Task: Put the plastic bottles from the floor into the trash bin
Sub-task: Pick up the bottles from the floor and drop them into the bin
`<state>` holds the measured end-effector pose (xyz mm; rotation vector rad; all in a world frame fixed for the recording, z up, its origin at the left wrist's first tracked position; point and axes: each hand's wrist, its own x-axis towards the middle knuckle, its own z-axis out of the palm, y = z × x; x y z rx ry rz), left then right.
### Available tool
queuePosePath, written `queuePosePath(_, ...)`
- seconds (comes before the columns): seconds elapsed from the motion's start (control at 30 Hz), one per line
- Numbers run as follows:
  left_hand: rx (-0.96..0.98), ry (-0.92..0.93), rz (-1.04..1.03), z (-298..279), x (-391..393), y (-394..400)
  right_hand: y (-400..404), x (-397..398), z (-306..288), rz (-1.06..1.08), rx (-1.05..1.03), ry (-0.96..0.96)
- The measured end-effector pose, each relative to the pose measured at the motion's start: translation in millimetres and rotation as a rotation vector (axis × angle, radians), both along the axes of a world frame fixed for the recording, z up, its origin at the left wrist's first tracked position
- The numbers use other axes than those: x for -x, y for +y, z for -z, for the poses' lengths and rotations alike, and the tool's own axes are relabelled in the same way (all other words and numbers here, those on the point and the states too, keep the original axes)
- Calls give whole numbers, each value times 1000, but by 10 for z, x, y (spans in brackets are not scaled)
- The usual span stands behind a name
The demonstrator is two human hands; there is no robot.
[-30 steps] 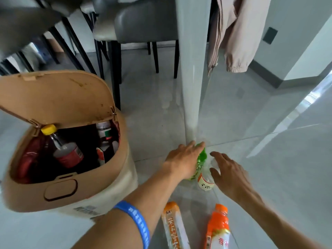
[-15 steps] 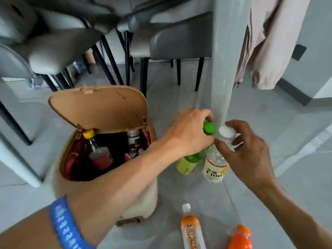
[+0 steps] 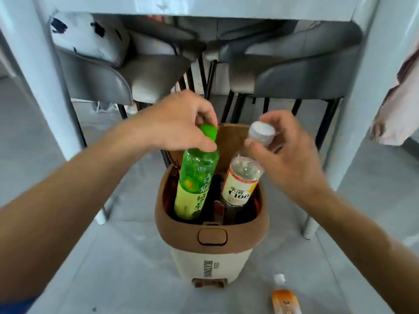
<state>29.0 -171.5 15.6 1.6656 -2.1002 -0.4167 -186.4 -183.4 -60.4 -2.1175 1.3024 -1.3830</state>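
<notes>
My left hand (image 3: 179,123) grips a green plastic bottle (image 3: 195,177) by its neck, under the green cap. Its lower end hangs inside the open mouth of the trash bin (image 3: 212,239), on the left side. My right hand (image 3: 283,152) pinches the neck of a clear bottle with a white cap and an orange-white label (image 3: 241,177), held tilted over the right side of the bin's mouth. The bin is brown on top and cream below, and its lid (image 3: 231,141) stands open behind the bottles. Dark contents show inside.
An orange bottle with a white cap (image 3: 284,298) lies on the grey floor at the bottom right. White table legs (image 3: 45,87) flank the bin, grey chairs (image 3: 106,80) stand behind it, and a pink garment (image 3: 399,105) hangs at the right.
Both hands have lifted the green and clear bottles off the floor and carried them left over the bin. The view has swung, so the bin now sits centred.
</notes>
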Motion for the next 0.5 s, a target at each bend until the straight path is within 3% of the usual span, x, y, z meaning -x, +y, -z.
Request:
queuePosePath(0.23, -336, -417, 31, 929, -266, -140, -161, -441, 462, -54, -198, 115)
queuePosePath(0.43, -427, -428, 118, 1333, -327, -134, -164, -539, 562, -46, -14, 136)
queuePosePath(0.5, -431, -393, 103, 1340, -321, -163, -184, -528, 653, -70, -38, 213)
